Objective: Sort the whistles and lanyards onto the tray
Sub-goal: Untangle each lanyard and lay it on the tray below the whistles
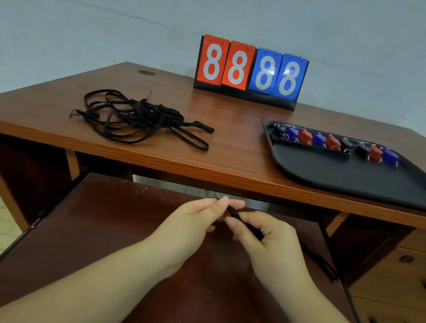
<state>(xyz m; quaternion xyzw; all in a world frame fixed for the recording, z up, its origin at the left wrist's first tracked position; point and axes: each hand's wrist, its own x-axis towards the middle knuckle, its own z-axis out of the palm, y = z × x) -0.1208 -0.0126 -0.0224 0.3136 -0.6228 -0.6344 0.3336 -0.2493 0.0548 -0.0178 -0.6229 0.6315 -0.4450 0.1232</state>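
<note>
I pinch one black lanyard (237,217) between my left hand (194,220) and right hand (269,238) at 6 o'clock, and I should straighten it before laying it on the tray (338,176) at 3 o'clock, beside the whistles (332,141).

Open desk top (225,136) at frame centre between the lanyard tangle (141,120) at left and the tray (365,180) at right. Scoreboard (251,72) blocks the upper centre by the wall. Whistles (335,142) line the tray's far edge; its near half is bare. Pull-out shelf (116,243), lower frame, is open around both hands.
</note>
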